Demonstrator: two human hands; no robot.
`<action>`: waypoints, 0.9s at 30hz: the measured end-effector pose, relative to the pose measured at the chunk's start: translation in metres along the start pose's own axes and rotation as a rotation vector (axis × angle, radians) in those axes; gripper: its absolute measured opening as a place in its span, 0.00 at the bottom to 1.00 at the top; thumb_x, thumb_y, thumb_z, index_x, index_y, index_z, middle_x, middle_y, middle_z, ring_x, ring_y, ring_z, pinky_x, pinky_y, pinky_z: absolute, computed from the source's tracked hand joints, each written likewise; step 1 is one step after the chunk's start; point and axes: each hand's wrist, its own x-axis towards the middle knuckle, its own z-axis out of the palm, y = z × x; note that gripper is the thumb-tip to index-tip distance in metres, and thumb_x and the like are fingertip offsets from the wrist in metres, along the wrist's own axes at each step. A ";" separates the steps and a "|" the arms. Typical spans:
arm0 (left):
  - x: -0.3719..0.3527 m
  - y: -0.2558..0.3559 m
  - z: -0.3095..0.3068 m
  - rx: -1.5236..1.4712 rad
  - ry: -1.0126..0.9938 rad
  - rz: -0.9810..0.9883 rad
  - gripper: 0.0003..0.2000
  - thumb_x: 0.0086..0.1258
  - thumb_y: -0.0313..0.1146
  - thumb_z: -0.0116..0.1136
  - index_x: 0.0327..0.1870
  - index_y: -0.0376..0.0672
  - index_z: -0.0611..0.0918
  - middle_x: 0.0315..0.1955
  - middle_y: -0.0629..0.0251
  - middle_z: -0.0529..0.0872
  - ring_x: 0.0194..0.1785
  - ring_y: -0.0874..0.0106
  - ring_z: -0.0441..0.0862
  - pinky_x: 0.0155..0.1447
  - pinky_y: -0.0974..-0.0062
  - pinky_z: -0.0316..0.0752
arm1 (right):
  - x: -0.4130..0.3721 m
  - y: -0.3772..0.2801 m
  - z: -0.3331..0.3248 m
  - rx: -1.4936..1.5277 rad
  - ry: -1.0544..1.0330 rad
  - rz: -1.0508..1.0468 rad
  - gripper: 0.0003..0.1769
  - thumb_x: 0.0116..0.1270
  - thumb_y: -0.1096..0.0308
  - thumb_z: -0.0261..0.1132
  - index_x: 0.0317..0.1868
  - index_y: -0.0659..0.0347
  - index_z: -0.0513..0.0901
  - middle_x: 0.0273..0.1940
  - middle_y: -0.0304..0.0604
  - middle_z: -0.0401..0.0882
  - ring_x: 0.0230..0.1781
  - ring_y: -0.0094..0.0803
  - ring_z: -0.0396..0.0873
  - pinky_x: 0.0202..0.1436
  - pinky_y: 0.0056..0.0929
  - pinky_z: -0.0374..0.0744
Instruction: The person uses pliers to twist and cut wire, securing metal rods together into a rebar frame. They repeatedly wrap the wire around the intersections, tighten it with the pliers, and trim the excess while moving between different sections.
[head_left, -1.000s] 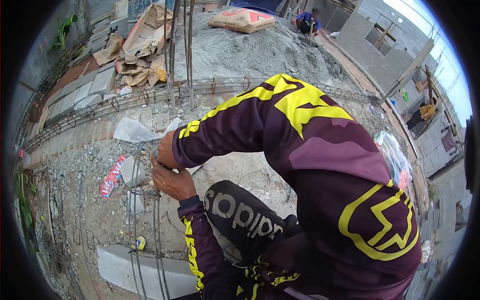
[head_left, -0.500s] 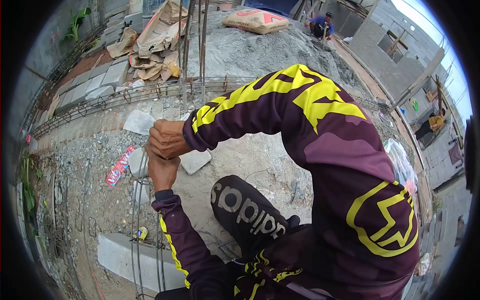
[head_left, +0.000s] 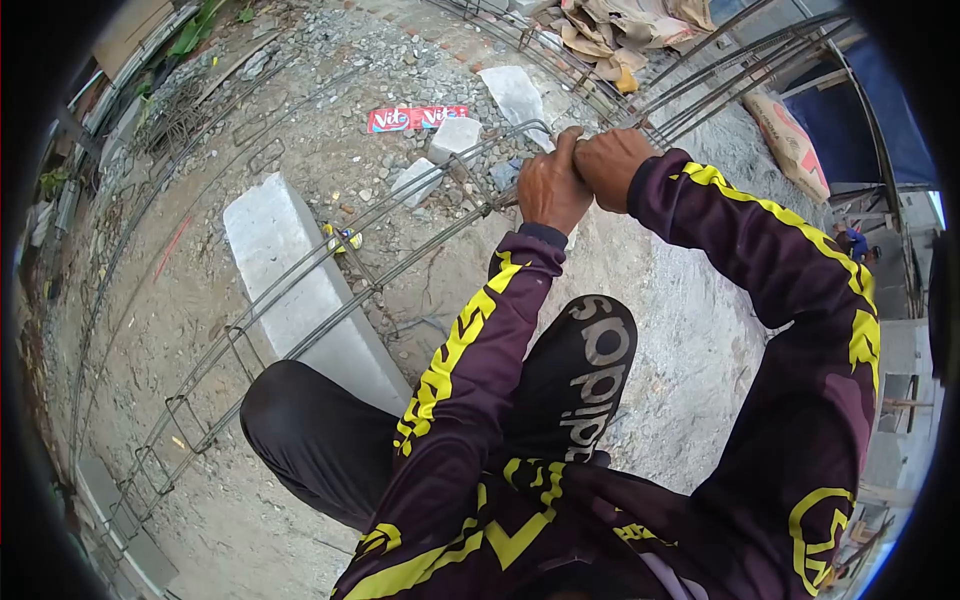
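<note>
A long steel rebar cage (head_left: 330,245) with rectangular ties crosses the view, from the lower left up to my hands. At its upper end my left hand (head_left: 553,190) is closed, its fingers wrapped round something they mostly hide. My right hand (head_left: 612,168) is also closed and pressed against my left hand; what it holds is hidden. Several more steel bars (head_left: 740,70) run from beside my hands toward the upper right.
A long concrete block (head_left: 300,280) lies beneath the cage. Broken block pieces (head_left: 455,138) and a red wrapper (head_left: 418,118) lie on the gravel. Crumpled paper sacks (head_left: 630,35) are at the top, a cement bag (head_left: 787,145) at the upper right. A person (head_left: 858,245) is at the far right.
The view has swung round and tilted down, so more of the rebar cage and both my knees show. My hands appear farther right and higher, still closed together.
</note>
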 end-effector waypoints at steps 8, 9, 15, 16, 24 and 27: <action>-0.060 -0.005 0.011 -0.079 0.144 0.202 0.35 0.53 0.18 0.56 0.68 0.36 0.64 0.59 0.47 0.73 0.64 0.49 0.68 0.68 0.53 0.63 | -0.022 0.006 0.068 -0.159 0.307 0.012 0.11 0.63 0.65 0.61 0.38 0.65 0.75 0.29 0.49 0.79 0.30 0.42 0.82 0.29 0.37 0.78; -0.066 -0.006 0.007 -0.112 0.143 0.218 0.34 0.54 0.17 0.54 0.68 0.37 0.67 0.60 0.49 0.74 0.65 0.50 0.69 0.69 0.53 0.63 | -0.027 0.001 0.073 -0.152 0.345 0.003 0.10 0.63 0.65 0.61 0.38 0.64 0.75 0.29 0.48 0.78 0.30 0.41 0.82 0.29 0.37 0.77; 0.028 -0.074 -0.053 -0.102 -0.118 -0.158 0.20 0.64 0.31 0.57 0.58 0.39 0.79 0.48 0.51 0.85 0.52 0.52 0.83 0.57 0.57 0.77 | -0.041 -0.010 0.083 -0.152 0.458 0.006 0.07 0.63 0.67 0.59 0.37 0.62 0.74 0.26 0.44 0.74 0.27 0.37 0.77 0.30 0.35 0.73; 0.044 -0.078 -0.052 0.117 -0.277 -0.198 0.19 0.65 0.35 0.58 0.57 0.39 0.80 0.49 0.50 0.86 0.52 0.52 0.84 0.56 0.57 0.78 | -0.041 -0.012 0.083 -0.149 0.458 0.012 0.07 0.63 0.67 0.59 0.37 0.63 0.74 0.26 0.44 0.74 0.27 0.36 0.77 0.29 0.35 0.73; 0.062 -0.110 0.005 -0.028 -0.573 -0.167 0.24 0.62 0.46 0.65 0.53 0.39 0.84 0.47 0.51 0.87 0.51 0.63 0.86 0.56 0.65 0.78 | -0.037 -0.019 0.065 -0.239 0.521 -0.015 0.08 0.61 0.68 0.60 0.32 0.64 0.75 0.22 0.44 0.75 0.23 0.33 0.77 0.25 0.32 0.72; 0.056 -0.088 -0.029 -0.503 -0.789 -0.197 0.27 0.65 0.53 0.64 0.54 0.38 0.84 0.41 0.56 0.88 0.47 0.72 0.85 0.52 0.72 0.77 | -0.032 -0.026 0.042 -0.200 0.414 -0.045 0.09 0.60 0.68 0.60 0.30 0.66 0.75 0.21 0.44 0.77 0.21 0.35 0.79 0.25 0.32 0.74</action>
